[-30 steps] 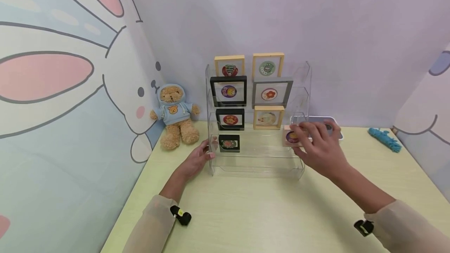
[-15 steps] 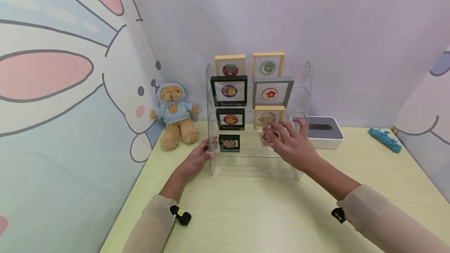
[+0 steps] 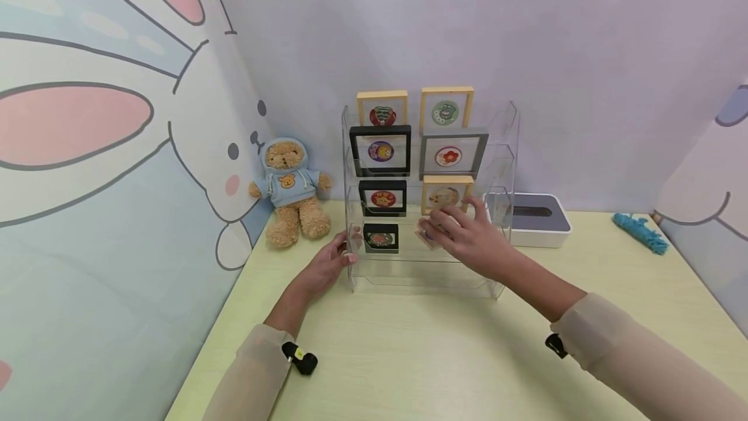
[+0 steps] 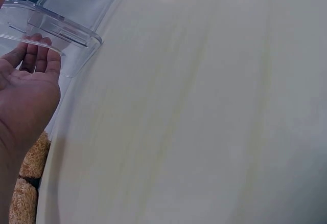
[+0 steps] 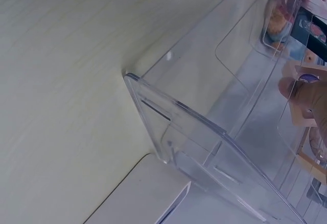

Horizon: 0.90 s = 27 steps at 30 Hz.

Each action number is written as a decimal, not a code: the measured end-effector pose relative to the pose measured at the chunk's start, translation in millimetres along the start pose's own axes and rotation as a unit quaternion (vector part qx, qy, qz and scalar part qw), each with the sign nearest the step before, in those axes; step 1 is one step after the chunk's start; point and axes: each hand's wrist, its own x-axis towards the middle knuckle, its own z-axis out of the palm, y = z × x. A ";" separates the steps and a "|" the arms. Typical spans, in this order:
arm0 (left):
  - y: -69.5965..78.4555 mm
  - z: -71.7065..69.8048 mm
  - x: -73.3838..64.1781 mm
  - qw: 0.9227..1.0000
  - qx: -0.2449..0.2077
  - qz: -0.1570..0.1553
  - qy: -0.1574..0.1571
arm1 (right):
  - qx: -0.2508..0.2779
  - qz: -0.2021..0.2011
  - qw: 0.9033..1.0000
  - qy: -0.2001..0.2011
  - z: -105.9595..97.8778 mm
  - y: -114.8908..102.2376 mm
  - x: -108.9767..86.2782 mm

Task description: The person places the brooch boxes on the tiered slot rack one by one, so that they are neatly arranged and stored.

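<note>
A clear acrylic tiered display rack (image 3: 426,273) stands on the table, holding small picture frames with round pictures. On its left side my left hand (image 3: 324,268) grips the edge of the side panel, the fingers behind it in the left wrist view. My right hand (image 3: 474,240) pinches a small pale frame (image 5: 297,112) with a purple round picture, tilted and partly covered by the fingers, at the low tier. Left of it on that tier sits a small black frame (image 3: 381,239). Just above the hand is a light wood frame (image 3: 447,180).
Higher tiers hold black frames (image 3: 382,186), a grey frame (image 3: 426,154) and light wood frames (image 3: 447,91). A teddy bear (image 3: 292,187) in a blue hoodie sits left. Behind the rack's right side is a white box with a slotted grey top (image 3: 552,206); a blue fuzzy thing (image 3: 639,232) lies farther right.
My right hand has carried the small pale frame leftward from the rack's right edge to the middle of the low tier, where it now tilts. My left hand has stayed on the rack.
</note>
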 end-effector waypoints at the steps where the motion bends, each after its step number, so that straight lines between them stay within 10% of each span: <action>1: 0.3 0.0 -0.1 1.000 -0.001 0.000 0.000 | 0.000 -0.004 1.000 -0.002 0.2 0.3 0.8; 27: -0.1 -1.1 -0.7 1.000 -0.006 -0.004 0.000 | 0.013 -0.021 0.997 -0.067 -10.1 1.7 2.0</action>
